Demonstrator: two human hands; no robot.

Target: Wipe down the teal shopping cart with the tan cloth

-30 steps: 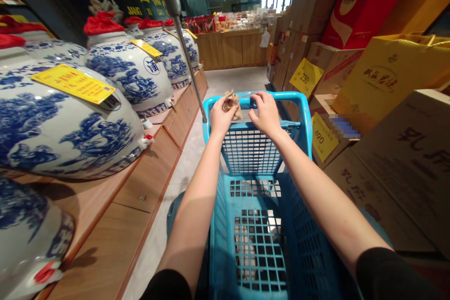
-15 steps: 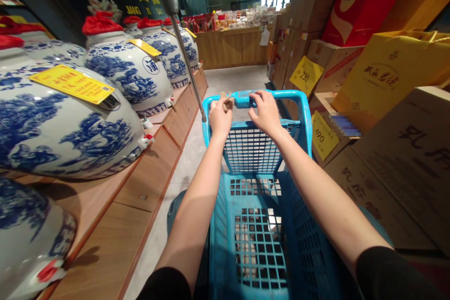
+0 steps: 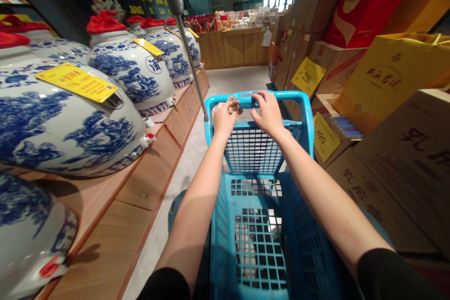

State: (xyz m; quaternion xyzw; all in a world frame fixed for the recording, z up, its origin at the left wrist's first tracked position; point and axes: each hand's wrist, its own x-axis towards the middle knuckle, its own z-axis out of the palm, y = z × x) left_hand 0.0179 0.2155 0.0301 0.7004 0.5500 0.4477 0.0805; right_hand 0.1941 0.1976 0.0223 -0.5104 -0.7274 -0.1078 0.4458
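Observation:
A blue plastic shopping cart (image 3: 255,199) with lattice walls and floor stands right in front of me. At the left part of its far handle bar (image 3: 295,95), my left hand (image 3: 224,121) is closed around a crumpled beige cloth (image 3: 233,105). The cloth lies against the bar. My right hand (image 3: 269,113) rests on the middle of the same bar, with its fingers curled over it and the thumb below. Part of the grip is hidden behind the fingers. A grey pole (image 3: 192,68) rises from the cart's left corner.
Large blue-and-white porcelain jars (image 3: 130,72) with red cloth tops line a wooden cabinet (image 3: 151,168) on the left. Stacked cartons (image 3: 393,164), a yellow bag (image 3: 386,72) and a red box (image 3: 365,4) crowd the right. A goods counter (image 3: 232,49) stands ahead across the floor.
My left hand has slid slightly right along the bar with the cloth. My right hand keeps its place on the bar. The whole view has shifted a little.

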